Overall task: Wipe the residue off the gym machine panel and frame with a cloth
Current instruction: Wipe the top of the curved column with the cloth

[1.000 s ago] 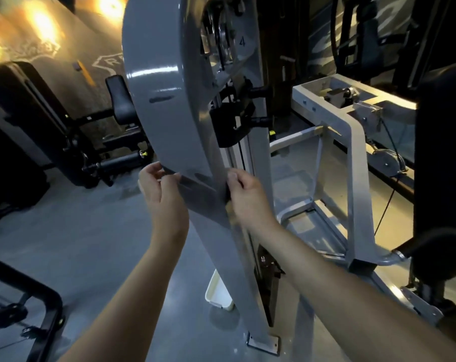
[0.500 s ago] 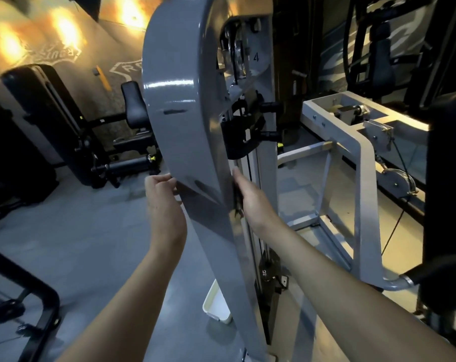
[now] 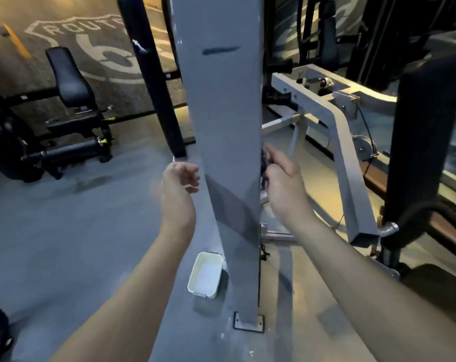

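The grey panel [image 3: 221,113] stands upright in mid-view, and a dark smear [image 3: 220,50] is seen high on its face. The right hand [image 3: 283,178] is curled round a dark, blurred bundle, judged to be the cloth [image 3: 264,162], held at the panel's right edge, presumably so that the rim can be wiped. The left hand [image 3: 181,178] is kept just beside the left edge, fingers loosely curled with nothing gripped, probably ready as a brace. The pale frame [image 3: 348,142] lies behind at the right. A white tub [image 3: 207,274] is set on the floor [image 3: 78,231] by the base.
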A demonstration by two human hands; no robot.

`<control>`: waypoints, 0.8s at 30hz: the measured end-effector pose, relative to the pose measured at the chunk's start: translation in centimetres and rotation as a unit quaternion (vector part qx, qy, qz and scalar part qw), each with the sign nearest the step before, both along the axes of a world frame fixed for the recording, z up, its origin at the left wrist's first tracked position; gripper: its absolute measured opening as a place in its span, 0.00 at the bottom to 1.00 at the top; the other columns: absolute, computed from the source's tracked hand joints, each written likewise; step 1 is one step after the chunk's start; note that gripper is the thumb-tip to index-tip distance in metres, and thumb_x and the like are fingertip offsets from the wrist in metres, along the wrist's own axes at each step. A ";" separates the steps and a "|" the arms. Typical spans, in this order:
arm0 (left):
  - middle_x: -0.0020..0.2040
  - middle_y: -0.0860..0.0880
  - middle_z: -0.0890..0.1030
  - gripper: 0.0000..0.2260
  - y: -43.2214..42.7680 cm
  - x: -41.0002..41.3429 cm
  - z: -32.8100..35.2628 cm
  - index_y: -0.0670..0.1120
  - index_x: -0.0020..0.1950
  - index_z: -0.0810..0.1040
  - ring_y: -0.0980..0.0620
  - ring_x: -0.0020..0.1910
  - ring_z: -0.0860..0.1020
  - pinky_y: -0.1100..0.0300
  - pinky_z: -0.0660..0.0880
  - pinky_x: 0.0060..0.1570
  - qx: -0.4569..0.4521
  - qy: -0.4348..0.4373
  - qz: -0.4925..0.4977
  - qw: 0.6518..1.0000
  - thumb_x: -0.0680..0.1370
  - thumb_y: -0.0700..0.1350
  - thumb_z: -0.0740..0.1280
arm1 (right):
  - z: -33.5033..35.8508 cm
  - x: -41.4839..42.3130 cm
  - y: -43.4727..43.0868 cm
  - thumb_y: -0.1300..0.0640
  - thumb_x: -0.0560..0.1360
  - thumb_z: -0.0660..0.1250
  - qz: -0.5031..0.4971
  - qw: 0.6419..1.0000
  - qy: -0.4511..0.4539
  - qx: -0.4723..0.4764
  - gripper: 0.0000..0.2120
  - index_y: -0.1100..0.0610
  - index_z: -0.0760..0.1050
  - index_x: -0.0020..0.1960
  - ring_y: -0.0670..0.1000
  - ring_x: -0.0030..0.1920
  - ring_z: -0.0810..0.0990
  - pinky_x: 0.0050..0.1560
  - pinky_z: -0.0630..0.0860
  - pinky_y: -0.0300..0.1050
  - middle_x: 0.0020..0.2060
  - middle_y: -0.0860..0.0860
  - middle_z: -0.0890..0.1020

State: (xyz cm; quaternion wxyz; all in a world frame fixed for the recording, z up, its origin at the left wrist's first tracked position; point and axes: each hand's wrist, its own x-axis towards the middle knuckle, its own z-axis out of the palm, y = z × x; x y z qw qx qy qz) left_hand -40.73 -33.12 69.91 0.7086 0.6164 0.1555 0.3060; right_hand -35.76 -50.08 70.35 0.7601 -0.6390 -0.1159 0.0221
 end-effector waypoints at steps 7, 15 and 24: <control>0.40 0.49 0.78 0.08 5.2 -1.7 -4.3 0.47 0.43 0.76 0.51 0.39 0.73 0.54 0.72 0.45 0.046 0.120 -0.148 0.981 0.80 0.39 0.60 | -6.8 -7.8 3.5 0.63 0.85 0.57 -0.215 0.969 -0.004 -0.119 0.23 0.45 0.72 0.75 0.37 0.72 0.69 0.76 0.67 0.49 0.71 0.39 0.75; 0.57 0.49 0.84 0.11 9.8 -5.7 -5.7 0.47 0.63 0.80 0.53 0.50 0.82 0.56 0.81 0.56 0.082 0.160 -0.387 0.904 0.81 0.38 0.68 | -7.3 -14.7 10.9 0.61 0.82 0.64 -0.237 0.958 0.056 -0.154 0.17 0.41 0.78 0.62 0.42 0.61 0.79 0.62 0.76 0.42 0.59 0.44 0.82; 0.35 0.49 0.81 0.04 12.4 -4.0 -1.5 0.43 0.45 0.80 0.53 0.33 0.76 0.58 0.74 0.35 0.034 0.098 -0.277 0.955 0.77 0.41 0.74 | -3.2 -11.9 14.8 0.56 0.80 0.70 -0.256 0.944 -0.024 -0.206 0.04 0.47 0.76 0.52 0.43 0.46 0.81 0.48 0.78 0.40 0.44 0.41 0.82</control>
